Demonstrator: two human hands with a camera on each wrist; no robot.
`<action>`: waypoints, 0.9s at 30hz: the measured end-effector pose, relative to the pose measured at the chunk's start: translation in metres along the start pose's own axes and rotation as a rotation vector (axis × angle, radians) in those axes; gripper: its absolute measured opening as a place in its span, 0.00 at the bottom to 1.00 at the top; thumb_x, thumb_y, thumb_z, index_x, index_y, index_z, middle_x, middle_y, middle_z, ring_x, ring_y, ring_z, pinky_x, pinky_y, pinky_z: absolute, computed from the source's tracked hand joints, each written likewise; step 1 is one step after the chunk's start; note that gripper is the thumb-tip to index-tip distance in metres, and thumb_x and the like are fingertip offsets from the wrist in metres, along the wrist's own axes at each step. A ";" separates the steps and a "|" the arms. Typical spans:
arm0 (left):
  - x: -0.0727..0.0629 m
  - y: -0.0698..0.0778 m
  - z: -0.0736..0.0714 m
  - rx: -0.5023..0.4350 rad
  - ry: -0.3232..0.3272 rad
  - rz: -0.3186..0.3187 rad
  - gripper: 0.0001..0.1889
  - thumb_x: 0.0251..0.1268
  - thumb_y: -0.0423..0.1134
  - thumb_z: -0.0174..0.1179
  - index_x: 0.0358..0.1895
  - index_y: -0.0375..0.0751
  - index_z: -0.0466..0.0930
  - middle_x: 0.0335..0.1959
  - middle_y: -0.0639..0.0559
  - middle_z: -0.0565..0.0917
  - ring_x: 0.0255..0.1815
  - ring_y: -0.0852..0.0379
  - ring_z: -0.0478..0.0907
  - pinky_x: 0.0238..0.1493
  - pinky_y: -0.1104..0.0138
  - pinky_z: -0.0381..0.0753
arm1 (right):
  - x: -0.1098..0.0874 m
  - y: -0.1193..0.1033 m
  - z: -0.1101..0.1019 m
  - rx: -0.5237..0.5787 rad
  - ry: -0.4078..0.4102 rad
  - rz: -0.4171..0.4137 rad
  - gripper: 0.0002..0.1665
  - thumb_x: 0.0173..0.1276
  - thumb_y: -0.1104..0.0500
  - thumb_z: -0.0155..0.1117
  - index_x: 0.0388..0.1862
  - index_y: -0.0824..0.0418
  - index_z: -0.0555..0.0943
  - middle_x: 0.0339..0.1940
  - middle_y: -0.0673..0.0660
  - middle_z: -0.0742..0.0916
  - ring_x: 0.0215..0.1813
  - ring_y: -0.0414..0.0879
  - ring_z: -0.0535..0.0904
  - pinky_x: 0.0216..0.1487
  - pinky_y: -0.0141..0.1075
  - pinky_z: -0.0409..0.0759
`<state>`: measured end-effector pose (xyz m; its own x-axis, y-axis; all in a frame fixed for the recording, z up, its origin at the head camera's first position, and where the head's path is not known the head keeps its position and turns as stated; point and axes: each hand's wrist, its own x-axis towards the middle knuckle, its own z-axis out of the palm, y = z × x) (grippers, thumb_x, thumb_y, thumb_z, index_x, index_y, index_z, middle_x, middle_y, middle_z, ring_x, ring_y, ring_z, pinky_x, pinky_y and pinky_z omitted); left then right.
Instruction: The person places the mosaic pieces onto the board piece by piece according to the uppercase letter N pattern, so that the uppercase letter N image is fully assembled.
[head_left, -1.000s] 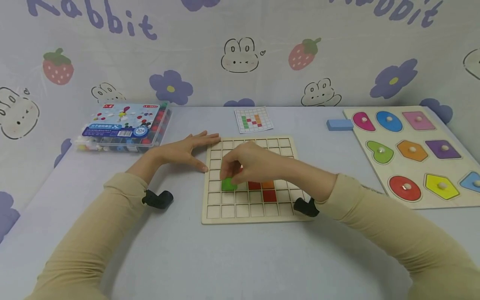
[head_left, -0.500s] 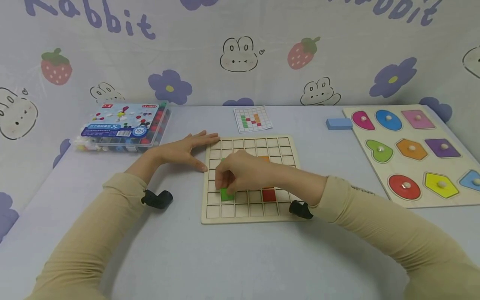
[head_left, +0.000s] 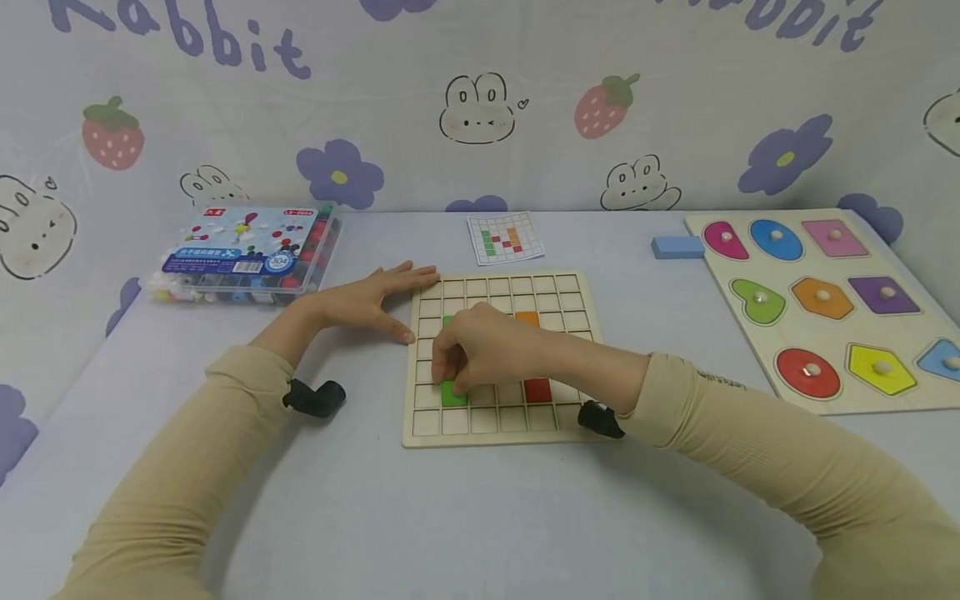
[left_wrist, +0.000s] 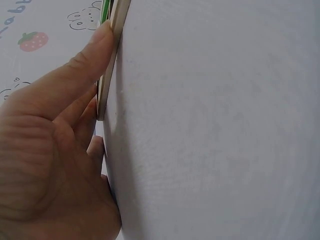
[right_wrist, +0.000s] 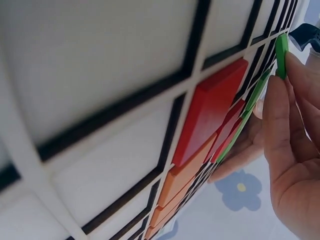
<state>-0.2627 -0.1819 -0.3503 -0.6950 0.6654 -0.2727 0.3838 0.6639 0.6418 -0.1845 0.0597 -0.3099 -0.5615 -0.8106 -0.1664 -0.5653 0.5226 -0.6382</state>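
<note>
My right hand (head_left: 491, 343) pinches a green square tile (head_left: 453, 395) between thumb and fingers, at the left of the wooden grid board (head_left: 483, 421). In the right wrist view that tile (right_wrist: 281, 56) stands tilted at the grid's ribs. Other green tiles (right_wrist: 259, 90), red tiles (right_wrist: 210, 112) and orange tiles (right_wrist: 182, 181) lie in cells of the board. In the head view my right hand covers part of them. With fingers spread, my left hand (head_left: 360, 302) rests at the board's left edge; the left wrist view shows its thumb (left_wrist: 102, 42) touching the rim.
A small card (head_left: 506, 239) with a coloured grid pattern lies behind the board. Back left is a clear plastic case (head_left: 243, 254) of coloured pieces. A blue block (head_left: 678, 247) and a knobbed shape puzzle (head_left: 787, 333) are at the right.
My right hand has moved slightly left and toward me, carrying the green tile from a higher row to a lower one. The left hand stays at the board's edge.
</note>
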 end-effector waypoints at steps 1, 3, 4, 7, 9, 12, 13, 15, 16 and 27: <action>0.000 0.000 0.000 -0.001 0.000 0.000 0.49 0.59 0.47 0.70 0.80 0.52 0.49 0.84 0.54 0.46 0.85 0.46 0.28 0.82 0.45 0.22 | 0.000 0.000 0.000 -0.005 0.003 0.000 0.08 0.55 0.66 0.74 0.33 0.55 0.88 0.30 0.48 0.89 0.34 0.34 0.81 0.42 0.26 0.81; 0.000 -0.001 0.000 -0.001 0.000 0.000 0.49 0.59 0.47 0.70 0.80 0.53 0.49 0.84 0.54 0.46 0.85 0.47 0.28 0.82 0.45 0.22 | 0.000 0.000 0.000 -0.011 0.003 0.005 0.08 0.55 0.66 0.74 0.33 0.55 0.88 0.30 0.48 0.89 0.34 0.34 0.82 0.42 0.26 0.81; 0.001 -0.001 0.000 -0.002 -0.001 0.000 0.49 0.58 0.47 0.70 0.80 0.53 0.49 0.84 0.54 0.46 0.85 0.47 0.28 0.82 0.45 0.23 | 0.000 0.000 0.000 -0.012 0.003 0.010 0.08 0.55 0.66 0.74 0.34 0.55 0.88 0.30 0.48 0.89 0.34 0.34 0.82 0.42 0.25 0.81; 0.001 -0.001 0.000 0.000 -0.003 0.003 0.49 0.58 0.48 0.70 0.80 0.53 0.49 0.84 0.55 0.46 0.85 0.47 0.28 0.82 0.45 0.23 | 0.000 0.001 0.000 -0.013 -0.002 0.016 0.08 0.56 0.65 0.74 0.34 0.55 0.89 0.31 0.48 0.90 0.35 0.34 0.82 0.42 0.25 0.81; 0.002 -0.002 0.000 0.001 -0.004 0.004 0.49 0.58 0.48 0.70 0.80 0.53 0.49 0.84 0.55 0.46 0.85 0.47 0.28 0.82 0.45 0.23 | 0.000 0.001 0.000 -0.012 -0.006 0.021 0.08 0.56 0.66 0.74 0.34 0.55 0.89 0.31 0.48 0.89 0.35 0.34 0.82 0.43 0.25 0.81; 0.002 -0.001 0.000 0.005 -0.006 0.002 0.50 0.58 0.49 0.70 0.80 0.54 0.49 0.84 0.55 0.46 0.85 0.47 0.28 0.83 0.45 0.23 | 0.000 0.002 0.000 -0.014 -0.006 0.015 0.08 0.56 0.66 0.74 0.34 0.55 0.89 0.30 0.48 0.89 0.35 0.34 0.82 0.42 0.25 0.82; 0.002 -0.001 0.000 0.006 -0.006 0.003 0.50 0.58 0.49 0.70 0.80 0.54 0.49 0.84 0.55 0.46 0.85 0.47 0.28 0.83 0.45 0.23 | -0.001 0.002 0.000 -0.011 -0.003 0.014 0.08 0.56 0.66 0.74 0.34 0.55 0.89 0.30 0.48 0.89 0.35 0.34 0.82 0.42 0.25 0.82; 0.003 -0.001 0.000 0.009 -0.008 0.003 0.49 0.58 0.49 0.70 0.80 0.54 0.49 0.84 0.56 0.46 0.85 0.47 0.28 0.83 0.45 0.23 | -0.002 0.002 -0.002 -0.019 0.002 0.004 0.07 0.57 0.65 0.74 0.34 0.55 0.89 0.31 0.47 0.89 0.35 0.34 0.82 0.42 0.26 0.82; 0.003 -0.001 0.000 0.010 -0.008 0.003 0.49 0.58 0.49 0.70 0.80 0.54 0.49 0.84 0.56 0.45 0.85 0.47 0.28 0.83 0.46 0.23 | -0.002 0.001 -0.003 -0.027 0.006 -0.004 0.07 0.57 0.64 0.74 0.34 0.55 0.88 0.31 0.47 0.89 0.35 0.35 0.82 0.42 0.26 0.82; 0.002 0.003 0.000 0.002 -0.017 -0.022 0.50 0.57 0.48 0.70 0.80 0.52 0.49 0.84 0.54 0.44 0.85 0.46 0.29 0.82 0.43 0.27 | -0.023 0.016 -0.021 -0.108 0.121 0.057 0.07 0.68 0.58 0.66 0.41 0.55 0.88 0.39 0.48 0.91 0.43 0.39 0.85 0.50 0.34 0.85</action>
